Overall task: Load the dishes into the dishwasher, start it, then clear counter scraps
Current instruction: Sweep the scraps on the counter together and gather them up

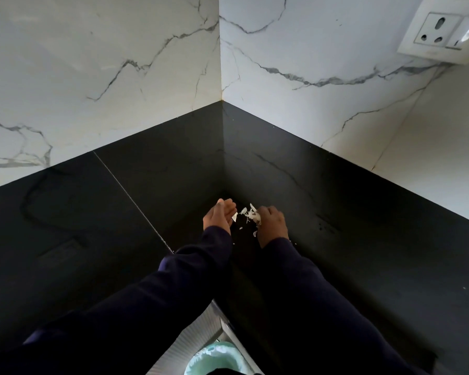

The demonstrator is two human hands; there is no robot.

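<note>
Home kitchen: black counter, marble-look wall tiles, wall socket.

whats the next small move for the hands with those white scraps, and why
Probably sweep the right hand leftward, pushing the white scraps into the cupped left hand. The main clump lies on the black counter against the right hand's fingers, the left palm waits beside it, and a few flakes sit loose nearer the wrists.

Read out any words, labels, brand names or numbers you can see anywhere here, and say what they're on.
None: no readable text shows.
Wall socket and switch plate: no legible marking.
Black countertop, marble wall tiles, white scraps between the hands: unprinted.
</note>
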